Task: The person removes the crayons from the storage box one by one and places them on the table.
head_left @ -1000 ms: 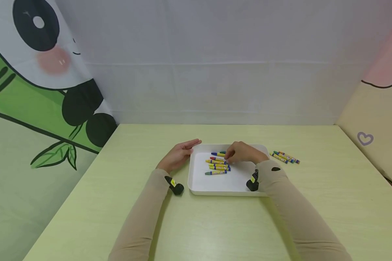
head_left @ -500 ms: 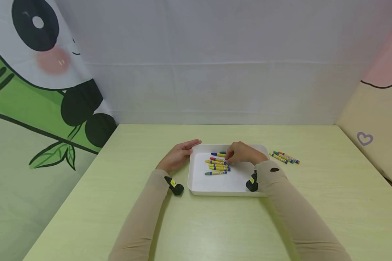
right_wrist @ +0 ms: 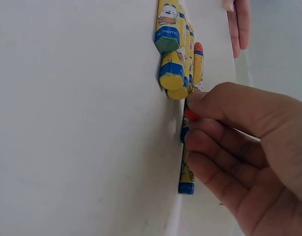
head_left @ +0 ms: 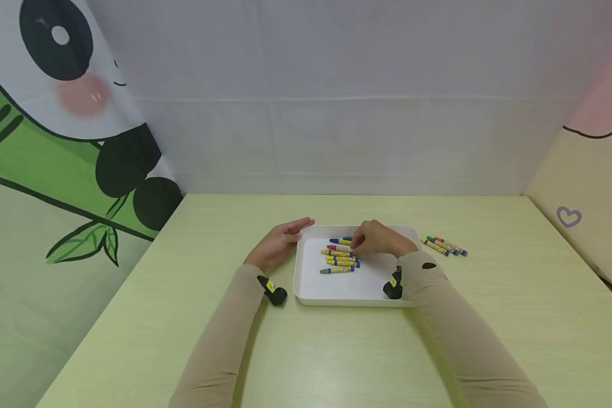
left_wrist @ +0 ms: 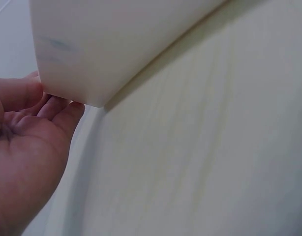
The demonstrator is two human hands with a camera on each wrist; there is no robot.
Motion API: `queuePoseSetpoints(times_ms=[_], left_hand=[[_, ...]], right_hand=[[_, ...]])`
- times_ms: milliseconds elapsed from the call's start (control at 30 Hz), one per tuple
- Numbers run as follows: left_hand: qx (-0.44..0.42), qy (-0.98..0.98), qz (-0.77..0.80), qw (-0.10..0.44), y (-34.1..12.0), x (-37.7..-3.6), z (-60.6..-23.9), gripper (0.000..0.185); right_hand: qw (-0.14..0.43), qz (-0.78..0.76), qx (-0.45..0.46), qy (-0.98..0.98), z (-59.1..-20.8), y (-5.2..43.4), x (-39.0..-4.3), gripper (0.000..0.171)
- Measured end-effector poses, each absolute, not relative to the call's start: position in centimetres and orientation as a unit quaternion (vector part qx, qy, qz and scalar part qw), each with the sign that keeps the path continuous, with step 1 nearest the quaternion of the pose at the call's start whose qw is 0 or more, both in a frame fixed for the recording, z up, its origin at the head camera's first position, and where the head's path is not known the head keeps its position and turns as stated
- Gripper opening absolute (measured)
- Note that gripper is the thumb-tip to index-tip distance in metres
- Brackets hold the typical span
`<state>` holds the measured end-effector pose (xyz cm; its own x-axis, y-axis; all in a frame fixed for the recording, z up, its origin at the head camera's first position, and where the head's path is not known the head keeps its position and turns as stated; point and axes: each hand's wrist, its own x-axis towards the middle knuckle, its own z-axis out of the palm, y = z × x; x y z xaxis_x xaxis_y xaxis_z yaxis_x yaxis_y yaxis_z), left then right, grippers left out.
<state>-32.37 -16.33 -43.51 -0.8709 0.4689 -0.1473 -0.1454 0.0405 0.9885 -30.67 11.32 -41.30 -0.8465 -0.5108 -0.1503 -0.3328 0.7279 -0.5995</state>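
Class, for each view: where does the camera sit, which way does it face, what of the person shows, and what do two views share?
Head: worn on the head, facing forward and down at the white tray, crayons and table; left hand, right hand and sleeves show.
Left wrist: worn there, facing the tray's outer side and the table; only the left hand shows.
Right wrist: worn there, facing the crayons; the right hand shows close up, left-hand fingers beyond.
Head and right wrist share the crayons.

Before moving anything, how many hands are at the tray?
2: the left hand grips the left side of the tray; the right hand is over the tray, pinching the red crayon. No others show.
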Motion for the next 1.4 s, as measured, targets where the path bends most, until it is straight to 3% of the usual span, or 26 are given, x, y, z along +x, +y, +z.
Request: queuePoseSetpoints(times_ms=[1400], left_hand=[[0.136, 0.679, 0.682, 0.234, -17.2, -31.5, -43.6, 0.049]], right_hand=[[0.117, -0.297, -0.21, 0.924, -37.9, 12.9, -27.8, 0.013]])
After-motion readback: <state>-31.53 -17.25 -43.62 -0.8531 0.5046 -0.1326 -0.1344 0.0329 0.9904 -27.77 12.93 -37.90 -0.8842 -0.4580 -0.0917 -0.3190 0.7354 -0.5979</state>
